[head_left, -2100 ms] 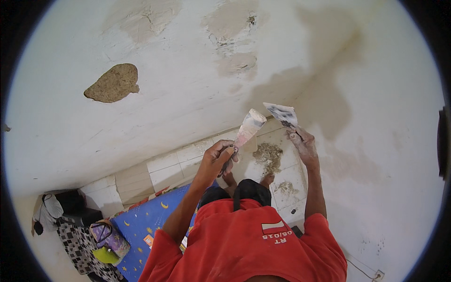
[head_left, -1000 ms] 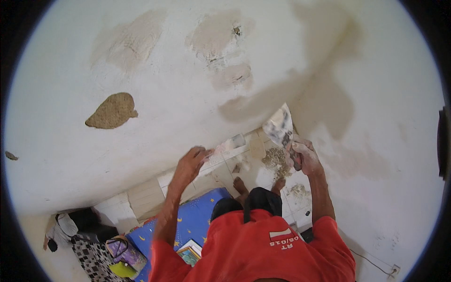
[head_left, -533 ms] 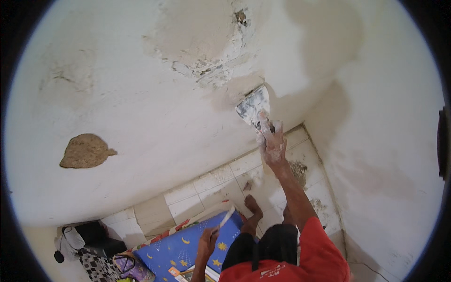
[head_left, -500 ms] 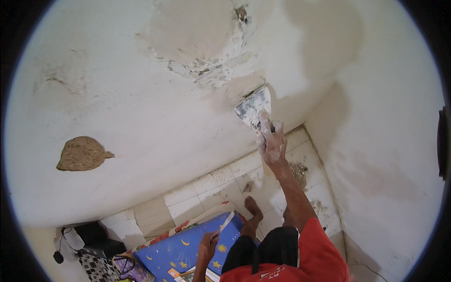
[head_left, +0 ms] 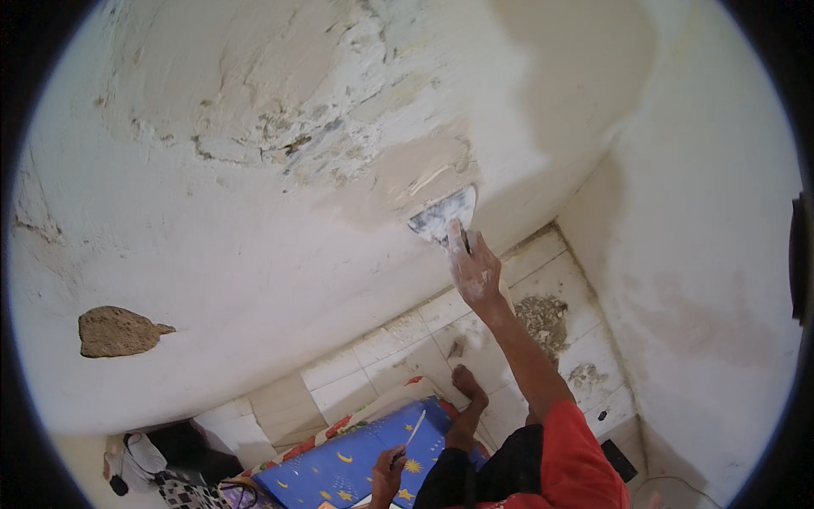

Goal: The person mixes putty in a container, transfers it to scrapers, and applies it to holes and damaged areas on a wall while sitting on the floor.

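Note:
My right hand [head_left: 476, 270], dusted with white, is closed round the handle of a putty knife [head_left: 445, 216]. Its wide blade, smeared with white and grey, is against the wall at the lower edge of a smoothed beige patch [head_left: 398, 178]. A raised pale streak of filler lies just above the blade. Low in the view, over the blue mattress, my left hand [head_left: 387, 479] grips the dark handle of a scraper [head_left: 416, 428]. That tool's pale blade is seen nearly edge-on and points upward.
Rough, cracked plaster [head_left: 292, 140] spreads above and left of the patch. A brown hole [head_left: 119, 332] opens in the wall at left. Rubble [head_left: 543, 322] lies on the floor tiles by the corner. The blue mattress [head_left: 326, 467], bags and a dark box [head_left: 199, 462] sit below.
The putty knife in my right hand has moved down and slightly left along the wall, and a smoother beige patch shows above it. The left-hand scraper has turned more edge-on. The view has shifted.

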`<state>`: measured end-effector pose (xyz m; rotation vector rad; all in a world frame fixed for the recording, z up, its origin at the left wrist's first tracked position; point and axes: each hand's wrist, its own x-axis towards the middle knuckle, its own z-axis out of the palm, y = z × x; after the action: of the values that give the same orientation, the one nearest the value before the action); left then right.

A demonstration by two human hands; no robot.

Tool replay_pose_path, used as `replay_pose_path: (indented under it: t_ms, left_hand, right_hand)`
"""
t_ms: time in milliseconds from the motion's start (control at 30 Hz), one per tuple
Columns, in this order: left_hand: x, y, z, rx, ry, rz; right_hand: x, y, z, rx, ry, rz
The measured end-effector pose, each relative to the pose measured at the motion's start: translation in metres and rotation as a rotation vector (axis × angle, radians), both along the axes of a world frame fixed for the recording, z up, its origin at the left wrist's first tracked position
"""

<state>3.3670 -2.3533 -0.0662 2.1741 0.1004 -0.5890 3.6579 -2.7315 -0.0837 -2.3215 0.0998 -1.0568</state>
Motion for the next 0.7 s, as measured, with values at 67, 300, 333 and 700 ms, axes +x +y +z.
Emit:
replay_pose_path:
  t_ms: [67, 300, 333, 700]
  left_hand:
    - [-0.002, 0.003, -0.001, 0.019, -0.022, -0.037]
    - [-0.003, 0.008, -0.005, 0.048, 0.072, -0.026]
    - [-0.002, 0.007, -0.004, 0.049, 0.082, -0.044]
    - [-0.006, 0.021, -0.013, 0.051, 0.161, -0.007]
  right_hand:
    - [-0.025, 0.002, -0.005, 0.039, 0.042, 0.034]
    - [-0.046, 0.021, 0.091, 0.656, -0.039, 0.006]
    - [-0.042, 0.023, 0.099, 0.662, -0.042, 0.001]
    - [-0.026, 0.078, 0.107, 0.552, -0.045, 0.106]
